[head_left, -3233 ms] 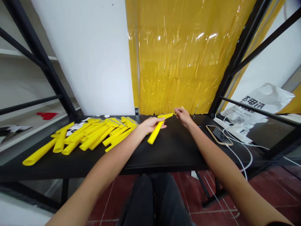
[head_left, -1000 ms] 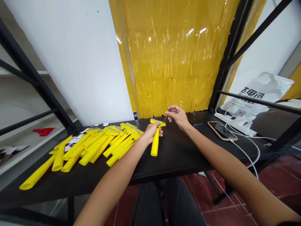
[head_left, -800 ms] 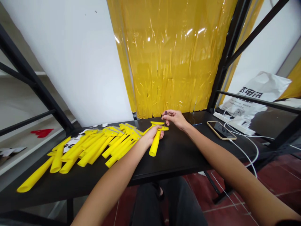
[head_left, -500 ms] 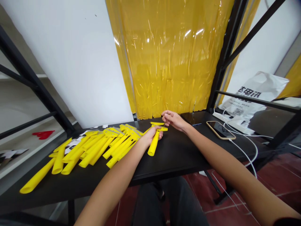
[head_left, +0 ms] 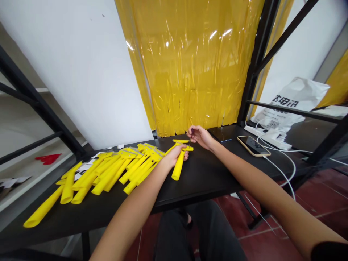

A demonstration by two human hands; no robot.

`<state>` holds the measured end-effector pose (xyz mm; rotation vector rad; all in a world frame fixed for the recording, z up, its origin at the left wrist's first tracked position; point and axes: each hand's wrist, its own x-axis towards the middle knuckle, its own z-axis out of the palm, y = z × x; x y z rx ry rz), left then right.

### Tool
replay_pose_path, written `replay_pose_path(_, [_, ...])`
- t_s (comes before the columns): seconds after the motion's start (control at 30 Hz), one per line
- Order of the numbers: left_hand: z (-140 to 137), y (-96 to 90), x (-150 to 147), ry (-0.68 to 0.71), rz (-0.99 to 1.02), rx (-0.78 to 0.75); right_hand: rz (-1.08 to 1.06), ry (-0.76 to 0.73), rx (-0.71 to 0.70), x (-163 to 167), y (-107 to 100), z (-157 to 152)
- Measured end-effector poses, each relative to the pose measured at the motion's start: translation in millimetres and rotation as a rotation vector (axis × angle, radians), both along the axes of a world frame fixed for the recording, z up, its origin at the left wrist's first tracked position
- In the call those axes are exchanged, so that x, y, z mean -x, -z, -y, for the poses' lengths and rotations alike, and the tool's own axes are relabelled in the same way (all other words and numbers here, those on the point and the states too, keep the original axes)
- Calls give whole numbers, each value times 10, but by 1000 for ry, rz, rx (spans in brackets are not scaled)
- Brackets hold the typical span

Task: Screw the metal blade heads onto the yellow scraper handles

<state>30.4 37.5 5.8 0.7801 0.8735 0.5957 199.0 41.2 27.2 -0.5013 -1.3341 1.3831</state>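
Note:
My left hand (head_left: 176, 155) is closed around a yellow plastic scraper (head_left: 178, 167), its hollow round handle pointing down toward me and its flat head lying across the top. Above that head, my right hand (head_left: 199, 137) pinches a small screwdriver (head_left: 189, 143); its thin shaft points down onto the scraper head, and its grip is mostly hidden by the fingers. Another yellow scraper (head_left: 181, 141) lies just behind the left hand, partly covered. To the left spreads a pile of yellow scrapers (head_left: 116, 168), several with grey strips along their heads.
A phone (head_left: 254, 145) with a white cable rests on the black table (head_left: 201, 185) at right. Behind it are a power strip (head_left: 268, 137) and a white plastic bag (head_left: 288, 108). A dark flat device (head_left: 221, 133) lies near the yellow curtain (head_left: 195, 72). Black frame bars rise on both sides.
My right hand has shifted slightly, its fingers turned a little around the screwdriver. The left hand keeps its hold on the scraper. The whole view has tilted slightly.

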Motion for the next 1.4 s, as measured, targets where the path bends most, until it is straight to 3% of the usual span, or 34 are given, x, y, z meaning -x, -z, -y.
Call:
replay_pose_path(0.2, [18,6,11,-18,-26,-20,57,81,8,-17,-60,14])
replay_pose_path(0.37, [-50,36,5,-5,-26,-36,-34,126,22,-11,-46,-1])
replay_pose_path(0.6, [-49,7,0,-15,-15,-61,76,120,-131,-6,-41,-6])
replay_pose_path(0.93, [-23,20,-39,-28,-7,-64,19,228,-50,-41,-1,-72])
replay_pose_path(1.4, [-54,65,-127,-45,-32,-85,206,283,-131,-49,54,-72])
